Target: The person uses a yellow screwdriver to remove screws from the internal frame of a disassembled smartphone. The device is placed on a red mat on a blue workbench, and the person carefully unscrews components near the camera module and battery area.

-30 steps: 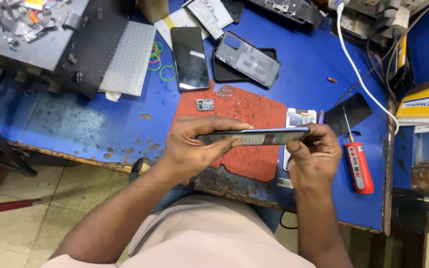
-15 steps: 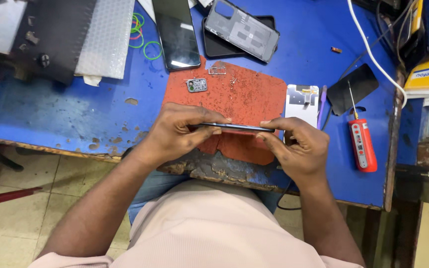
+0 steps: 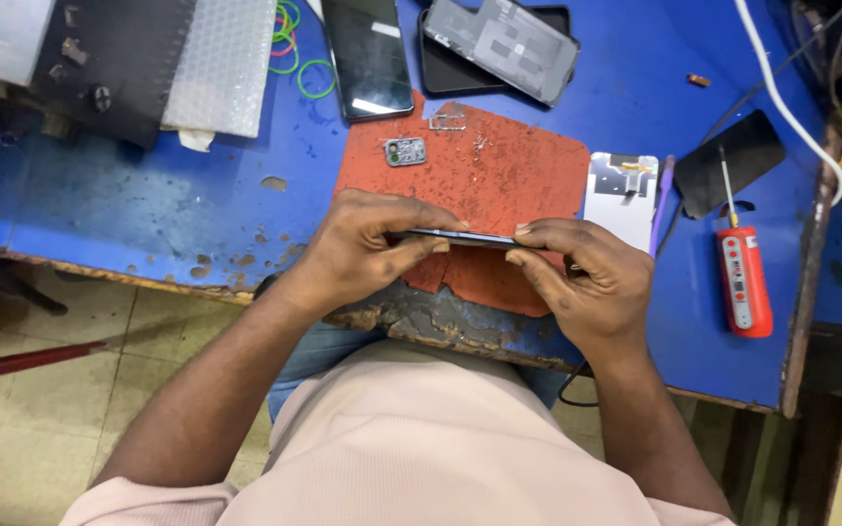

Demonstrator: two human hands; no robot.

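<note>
We are seeing a thin phone [image 3: 465, 237] held edge-on above the near part of the red mat [image 3: 499, 175], and it is sitting lower and closer to the table's front edge than half a second ago. The left hand [image 3: 358, 248] is pinching one end, thumb beneath and fingers curled over the top; the right hand [image 3: 587, 278] is gripping the other end, fingers closed on it. Both hands are staying clamped as before. Behind, a small camera part [image 3: 405, 151] is lying on the mat, and a red screwdriver [image 3: 743, 278] is resting on the blue table [image 3: 148, 195] to the right.
</note>
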